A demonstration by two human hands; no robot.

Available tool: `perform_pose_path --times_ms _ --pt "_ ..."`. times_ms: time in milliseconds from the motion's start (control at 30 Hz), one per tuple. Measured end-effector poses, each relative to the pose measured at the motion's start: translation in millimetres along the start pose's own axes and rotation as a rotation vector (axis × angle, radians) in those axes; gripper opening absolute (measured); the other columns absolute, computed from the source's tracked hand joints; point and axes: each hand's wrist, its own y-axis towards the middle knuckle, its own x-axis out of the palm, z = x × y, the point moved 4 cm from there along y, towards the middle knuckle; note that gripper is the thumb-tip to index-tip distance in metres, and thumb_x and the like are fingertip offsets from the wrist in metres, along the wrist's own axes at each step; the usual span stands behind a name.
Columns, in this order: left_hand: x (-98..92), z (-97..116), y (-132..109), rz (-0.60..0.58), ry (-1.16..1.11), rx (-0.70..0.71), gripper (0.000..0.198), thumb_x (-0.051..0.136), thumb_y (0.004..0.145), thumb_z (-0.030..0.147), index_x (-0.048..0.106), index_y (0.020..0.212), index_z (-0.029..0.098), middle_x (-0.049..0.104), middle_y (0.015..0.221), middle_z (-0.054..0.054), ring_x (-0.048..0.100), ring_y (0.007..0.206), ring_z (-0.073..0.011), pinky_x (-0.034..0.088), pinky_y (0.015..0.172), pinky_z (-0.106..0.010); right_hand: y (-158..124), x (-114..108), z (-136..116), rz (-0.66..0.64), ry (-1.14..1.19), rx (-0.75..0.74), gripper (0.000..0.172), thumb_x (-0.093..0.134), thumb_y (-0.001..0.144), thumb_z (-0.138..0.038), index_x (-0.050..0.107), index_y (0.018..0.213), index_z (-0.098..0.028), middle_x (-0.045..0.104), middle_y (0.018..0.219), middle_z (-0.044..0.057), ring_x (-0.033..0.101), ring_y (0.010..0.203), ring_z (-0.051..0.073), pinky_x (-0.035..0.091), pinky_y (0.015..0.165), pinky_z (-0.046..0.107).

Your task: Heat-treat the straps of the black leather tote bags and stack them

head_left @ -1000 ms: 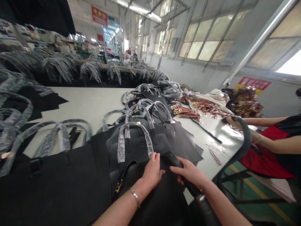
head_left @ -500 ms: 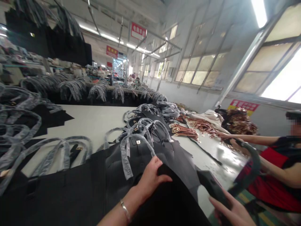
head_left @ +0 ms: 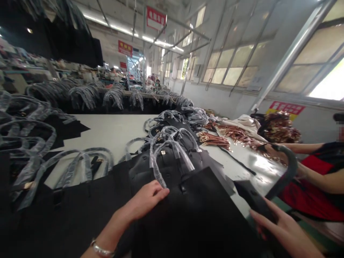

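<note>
My left hand (head_left: 146, 201) lies flat on the top edge of a black leather bag (head_left: 199, 215), fingers stretched toward the foot of its plastic-wrapped handle (head_left: 172, 152). At the lower right my right hand (head_left: 281, 227) grips the flat end of a long black curved strap (head_left: 286, 175), which arcs up and away over the table's right edge. The bag lies on top of a row of similar black bags (head_left: 172, 134) that runs away from me.
A white table (head_left: 107, 130) holds more wrapped-handle bags at left (head_left: 24, 143) and copper-coloured strap hardware (head_left: 231, 134) at right. A person in a red apron (head_left: 309, 200) sits at the right, arms reaching onto the table. More bags hang overhead at left.
My left hand slid left and down across the bag. My right hand pulled the black strap off the bag and out to the right. The camera tilted up.
</note>
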Motion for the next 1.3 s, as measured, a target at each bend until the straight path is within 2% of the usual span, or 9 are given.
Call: perform_pose_path --times_ms 133,233,300,400,533,733,933,1133,1300 --pt "38.8 -5 -11 0.160 0.377 -0.139 0.015 0.054 0.086 0.027 0.064 0.091 0.018 0.061 0.099 -0.007 0.054 0.095 -0.0235 0.042 0.090 -0.037 -9 57 4 -0.363 -0.005 0.050 0.091 0.068 0.070 -0.053 0.034 0.143 -0.011 0.058 0.046 -0.005 0.059 0.043 0.019 0.045 0.040 0.024" --pt "100.0 2 -24 0.047 0.325 -0.037 0.021 0.053 0.086 0.024 0.063 0.105 0.020 0.062 0.113 -0.008 0.056 0.104 -0.0235 0.045 0.093 -0.037 -20 95 -1 -0.573 -0.021 0.048 0.077 0.066 0.075 -0.042 0.037 0.142 -0.016 0.061 0.058 -0.004 0.060 0.045 0.015 0.047 0.040 0.021" --pt "134.4 0 -34 0.031 0.335 0.046 0.036 0.057 0.085 0.027 0.059 0.120 0.020 0.054 0.133 -0.010 0.049 0.121 -0.0276 0.040 0.104 -0.043 -22 112 -7 -0.653 -0.060 0.045 0.068 0.065 0.076 -0.036 0.043 0.138 -0.018 0.063 0.063 -0.003 0.061 0.045 0.013 0.047 0.038 0.019" --pt "161.9 -10 -43 0.041 0.386 0.136 0.047 0.056 0.087 0.032 0.051 0.132 0.022 0.043 0.146 -0.010 0.038 0.134 -0.0290 0.029 0.113 -0.048 -15 127 -14 -0.692 -0.095 0.062 0.056 0.062 0.078 -0.032 0.049 0.131 -0.018 0.062 0.059 -0.004 0.060 0.042 0.012 0.045 0.036 0.017" --pt "165.1 -17 -42 0.024 0.445 0.188 0.044 0.049 0.092 0.033 0.050 0.134 0.020 0.044 0.145 -0.011 0.038 0.135 -0.0278 0.028 0.114 -0.048 7 140 -14 -0.678 -0.055 0.068 0.039 0.060 0.082 -0.037 0.057 0.115 -0.018 0.064 0.064 -0.002 0.059 0.041 0.011 0.045 0.035 0.017" --pt "161.7 -15 -39 0.052 0.455 0.171 0.044 0.046 0.092 0.034 0.049 0.135 0.020 0.043 0.146 -0.011 0.036 0.136 -0.0278 0.027 0.115 -0.048 11 137 -10 -0.681 -0.055 0.059 0.042 0.063 0.081 -0.039 0.054 0.118 -0.020 0.063 0.064 -0.004 0.061 0.042 0.012 0.046 0.036 0.017" --pt "161.6 -16 -40 0.037 0.448 0.182 0.044 0.046 0.092 0.033 0.049 0.134 0.020 0.042 0.146 -0.011 0.035 0.137 -0.0279 0.025 0.115 -0.047 12 136 -8 -0.651 -0.002 0.109 0.033 0.064 0.079 -0.044 0.059 0.097 -0.017 0.064 0.072 -0.001 0.059 0.041 0.011 0.045 0.034 0.019" --pt "160.0 -14 -40 0.053 0.448 0.189 0.044 0.045 0.093 0.034 0.048 0.134 0.019 0.042 0.147 -0.012 0.034 0.137 -0.0278 0.025 0.115 -0.048 21 135 -30 -0.459 -0.031 -0.045 0.059 0.064 0.081 -0.045 0.048 0.131 -0.019 0.057 0.048 -0.008 0.061 0.042 0.014 0.048 0.041 0.020" --pt "162.3 -12 -44 0.069 0.444 0.235 0.041 0.042 0.095 0.034 0.052 0.130 0.017 0.049 0.140 -0.013 0.042 0.131 -0.0273 0.027 0.114 -0.046 -4 129 -37 -0.636 -0.085 -0.022 0.059 0.064 0.081 -0.040 0.049 0.133 -0.019 0.058 0.050 -0.007 0.060 0.042 0.014 0.047 0.038 0.019"
